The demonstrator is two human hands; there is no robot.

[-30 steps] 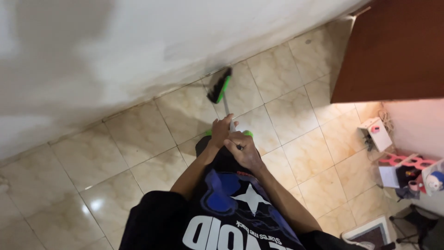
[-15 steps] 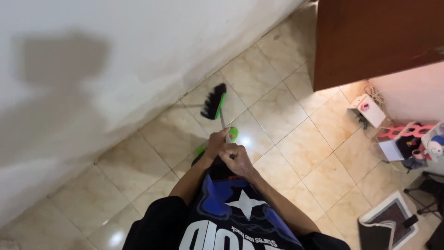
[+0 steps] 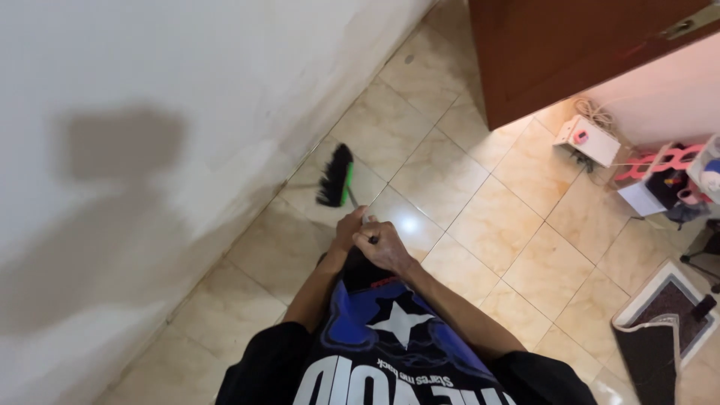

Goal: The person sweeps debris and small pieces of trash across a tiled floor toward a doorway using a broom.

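Fingers [image 3: 377, 241] of both hands, left hand [image 3: 349, 227] and right hand [image 3: 384, 247], clench the broom handle [image 3: 351, 197]. Beyond them the black broom head [image 3: 335, 175] rests on the floor tiles [image 3: 480, 225] beside the white wall [image 3: 150, 112]; no gathered dirt shows, so progress cannot be judged.

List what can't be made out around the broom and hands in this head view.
- Broom handle: mostly hidden by both hands.
- Left hand and right hand: fingers curl under, grip detail hidden.
- Broom head: bristle tips blurred; floor contact unclear.
- Feet: hidden by the shirt.
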